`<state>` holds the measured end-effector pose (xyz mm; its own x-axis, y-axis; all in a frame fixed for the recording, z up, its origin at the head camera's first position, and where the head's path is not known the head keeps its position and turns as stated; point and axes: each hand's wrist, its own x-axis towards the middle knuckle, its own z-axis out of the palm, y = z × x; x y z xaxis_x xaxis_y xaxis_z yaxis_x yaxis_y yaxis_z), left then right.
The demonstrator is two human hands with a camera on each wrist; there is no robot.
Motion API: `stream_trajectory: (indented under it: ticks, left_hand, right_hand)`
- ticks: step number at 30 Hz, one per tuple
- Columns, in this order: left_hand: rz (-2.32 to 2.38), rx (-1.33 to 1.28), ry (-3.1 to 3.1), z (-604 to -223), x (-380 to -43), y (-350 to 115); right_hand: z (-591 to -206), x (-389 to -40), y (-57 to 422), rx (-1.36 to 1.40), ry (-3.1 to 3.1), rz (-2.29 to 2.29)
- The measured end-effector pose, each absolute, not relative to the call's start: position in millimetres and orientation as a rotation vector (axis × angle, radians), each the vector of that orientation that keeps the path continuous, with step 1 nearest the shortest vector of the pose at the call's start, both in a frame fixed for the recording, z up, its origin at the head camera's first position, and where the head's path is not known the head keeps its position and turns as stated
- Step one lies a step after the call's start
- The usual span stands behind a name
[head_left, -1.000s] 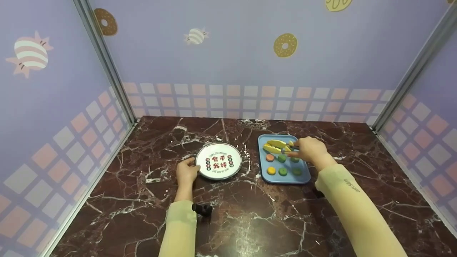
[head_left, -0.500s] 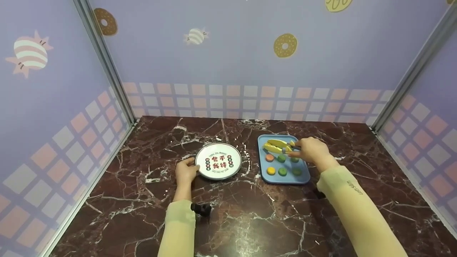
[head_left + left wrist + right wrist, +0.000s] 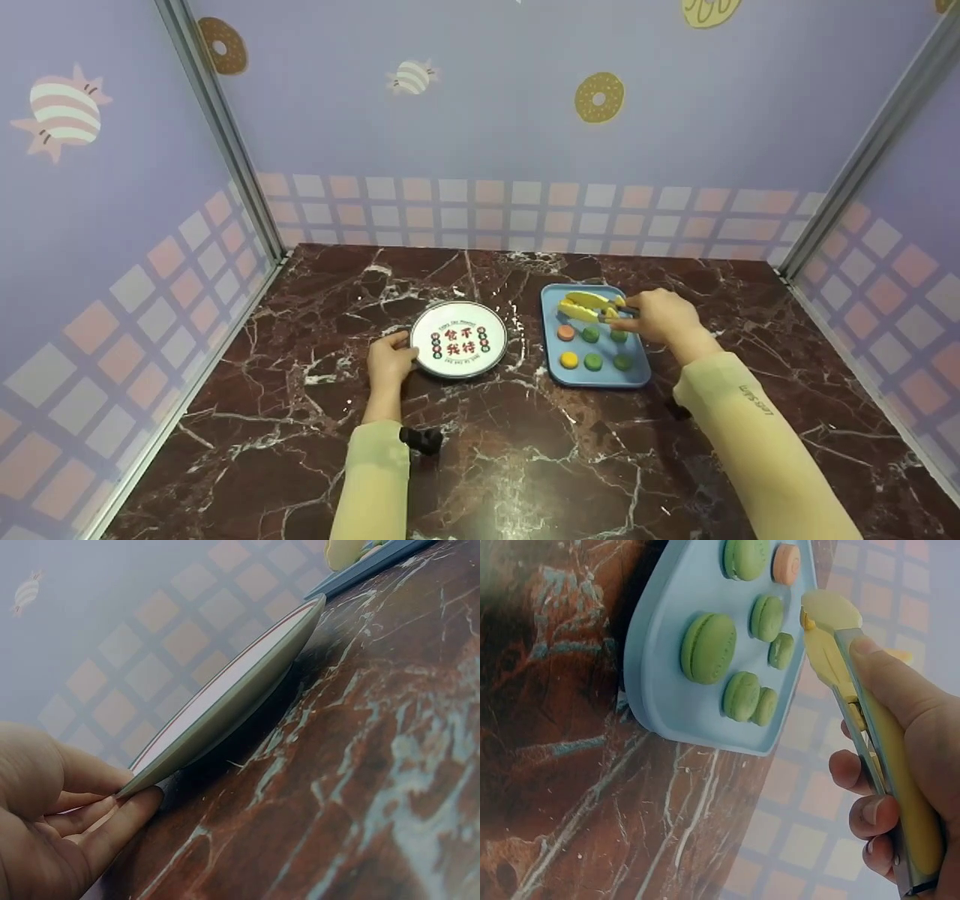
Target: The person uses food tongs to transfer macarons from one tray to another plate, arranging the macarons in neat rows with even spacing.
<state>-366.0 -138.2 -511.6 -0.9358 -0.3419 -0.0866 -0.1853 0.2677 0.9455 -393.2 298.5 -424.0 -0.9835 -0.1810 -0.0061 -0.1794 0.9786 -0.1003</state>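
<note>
My left hand point(image 3: 391, 366) pinches the left rim of a round white plate point(image 3: 459, 339) with red lettering and a dark edge. In the left wrist view, fingers meet on both sides of the plate's rim point(image 3: 232, 690). My right hand point(image 3: 664, 319) grips a pair of yellow tongs point(image 3: 589, 304) over the far part of a blue tray point(image 3: 555, 375). The tongs' handle point(image 3: 904, 787) lies across the palm, and a small yellow patch shows between the tips. Macarons stand on the tray: an orange one point(image 3: 565, 332), a yellow one point(image 3: 569, 361) and several green ones point(image 3: 709, 647).
The dark red marbled table point(image 3: 510, 450) carries plate and tray side by side. Purple patterned panels point(image 3: 480, 135) close off the back and both sides. A black wrist camera point(image 3: 424, 440) sits on the left sleeve.
My right hand and the tongs have shifted slightly to the right over the tray. My left hand and the plate have stayed in place.
</note>
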Motion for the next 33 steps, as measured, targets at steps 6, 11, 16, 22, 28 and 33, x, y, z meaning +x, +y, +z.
stream_trajectory:
  ticks: [6,11,16,22,28,33]
  left_hand:
    - [-1.755,0.508,-2.398,-512,-366,-138]
    - [-1.755,0.508,-2.398,-512,-366,-138]
    - [-1.769,0.494,-2.384,-512,-367,-139]
    - [-1.752,0.48,-2.39,-513,-366,-139]
    - [-1.736,0.499,-2.402,-513,-368,-139]
    - [-1.737,0.498,-2.393,-514,-368,-138]
  right_hand:
    - [-417,-392,294,-0.259,3.1,-0.173]
    - [-411,-390,286,-0.313,3.12,-0.169]
    - [-407,-388,274,-0.376,3.146,-0.126]
    - [-405,-385,255,-0.463,3.167,-0.124]
    - [-403,-385,230,-0.485,3.156,-0.174]
    - [-406,-386,207,-0.55,3.158,-0.161]
